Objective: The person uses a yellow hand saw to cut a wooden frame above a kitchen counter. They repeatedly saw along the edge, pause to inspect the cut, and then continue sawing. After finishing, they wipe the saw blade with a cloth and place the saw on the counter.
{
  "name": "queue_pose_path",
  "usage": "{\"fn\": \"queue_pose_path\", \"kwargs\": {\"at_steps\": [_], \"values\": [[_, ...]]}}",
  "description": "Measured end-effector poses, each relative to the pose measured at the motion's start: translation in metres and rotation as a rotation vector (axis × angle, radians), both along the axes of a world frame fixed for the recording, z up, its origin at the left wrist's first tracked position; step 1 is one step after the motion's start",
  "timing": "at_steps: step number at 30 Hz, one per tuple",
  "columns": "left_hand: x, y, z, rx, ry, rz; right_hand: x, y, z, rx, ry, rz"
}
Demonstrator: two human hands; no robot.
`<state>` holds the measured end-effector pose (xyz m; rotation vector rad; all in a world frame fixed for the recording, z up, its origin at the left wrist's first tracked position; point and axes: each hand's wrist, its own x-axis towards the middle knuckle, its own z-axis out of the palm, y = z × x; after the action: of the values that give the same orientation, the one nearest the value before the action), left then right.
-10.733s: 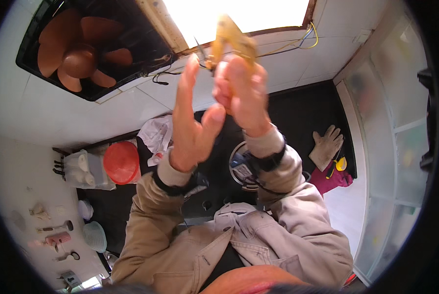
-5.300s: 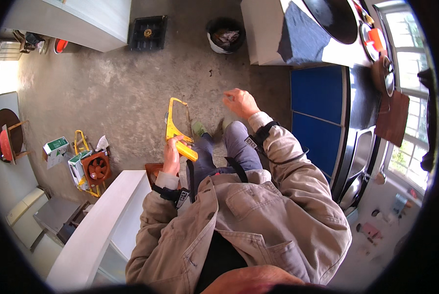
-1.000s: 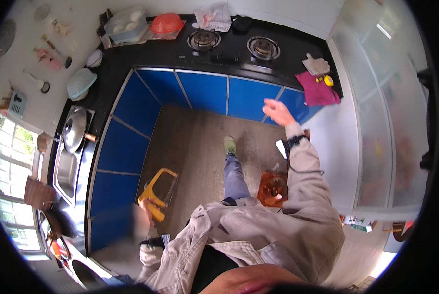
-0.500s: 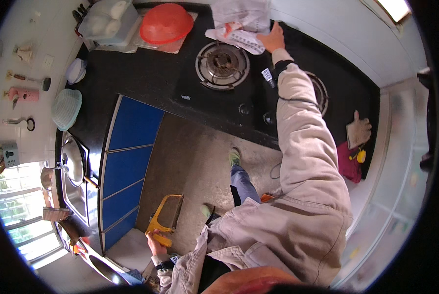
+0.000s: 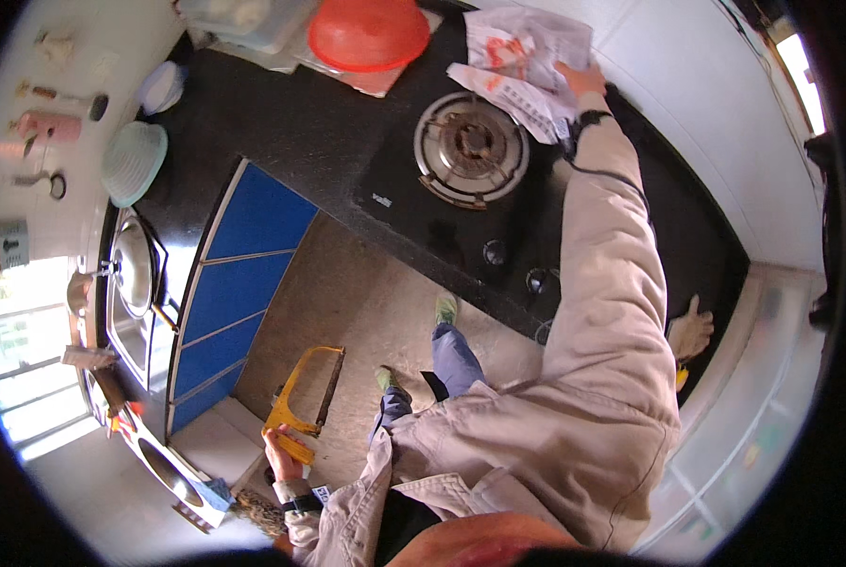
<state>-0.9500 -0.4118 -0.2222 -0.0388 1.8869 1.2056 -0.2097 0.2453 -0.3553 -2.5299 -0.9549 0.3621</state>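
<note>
My left hand (image 5: 281,455) is closed round the handle of a yellow hacksaw (image 5: 289,401), held low over the floor with its frame pointing away from me. My right arm stretches across the black gas stove, and my right hand (image 5: 585,79) grips the right side of a crumpled white bag (image 5: 517,45) with red print. The bag lies behind a round gas burner (image 5: 472,144), with one flap close to the burner's rim. Some of my right fingers are hidden against the bag. My right sleeve covers part of the stove's right side.
A red plastic basin (image 5: 368,34) stands at the back left of the black counter (image 5: 281,123). A pale green basket (image 5: 134,163) leans near the left wall. Farther left is a sink with a steel lid (image 5: 134,274). A work glove (image 5: 692,331) lies at the right counter end.
My right hand has gone from beside the bag to gripping its right side. The whole view has shifted. The hacksaw is still in my left hand.
</note>
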Motion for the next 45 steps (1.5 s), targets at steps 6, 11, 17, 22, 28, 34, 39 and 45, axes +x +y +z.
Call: {"fn": "queue_pose_path", "kwargs": {"at_steps": [6,11,17,22,28,34,39,45], "values": [[0.016,0.014,0.01,-0.046,0.067,-0.044,0.004,-0.001,-0.007,-0.164,-0.127,0.117],[0.013,0.013,0.008,-0.01,0.066,-0.001,0.018,-0.001,0.011,0.374,0.313,0.245],[0.008,0.006,0.021,0.138,0.029,0.062,-0.012,-0.031,0.127,0.908,0.959,0.309],[0.01,0.002,0.032,0.286,-0.129,0.251,-0.091,-0.079,0.192,0.77,0.683,0.593],[0.014,-0.014,0.062,0.574,-0.143,0.257,-0.235,-0.14,0.196,0.761,0.98,0.833],[0.023,-0.058,0.096,0.728,-0.167,0.26,-0.443,-0.3,0.17,0.586,1.219,1.53],[0.021,-0.077,0.086,0.892,-0.166,0.318,-0.584,-0.493,0.15,0.547,1.019,2.151],[0.024,-0.104,0.06,0.849,-0.072,0.407,-0.661,-0.534,0.039,0.688,0.682,2.325]]}}
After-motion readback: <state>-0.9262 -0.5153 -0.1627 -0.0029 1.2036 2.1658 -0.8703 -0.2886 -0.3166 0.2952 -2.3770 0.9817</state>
